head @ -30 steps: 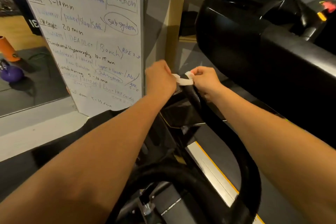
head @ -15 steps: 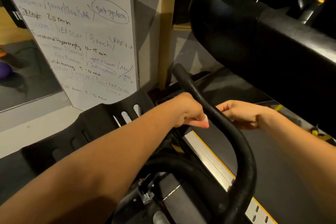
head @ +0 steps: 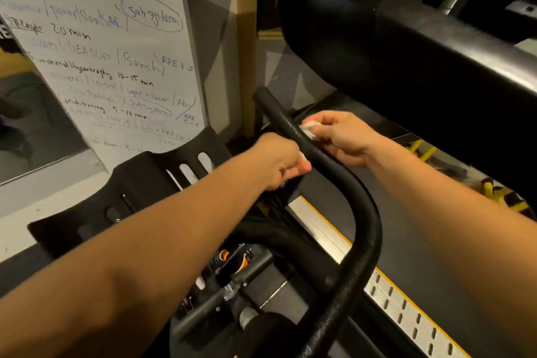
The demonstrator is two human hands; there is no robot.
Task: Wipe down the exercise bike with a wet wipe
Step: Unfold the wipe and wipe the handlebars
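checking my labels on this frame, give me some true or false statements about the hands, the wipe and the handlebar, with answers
1. The left hand and right hand sit on opposite sides of the black handlebar. True.
2. The wet wipe lies on the floor. False: the right hand pinches it beside the bar.
3. The whiteboard is blank. False: it bears handwriting.
4. The handlebar bends below the hands. True.

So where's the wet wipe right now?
Just right of centre in the head view, the wet wipe is pinched in the right hand against the black handlebar, with the left hand fisted just across the bar.
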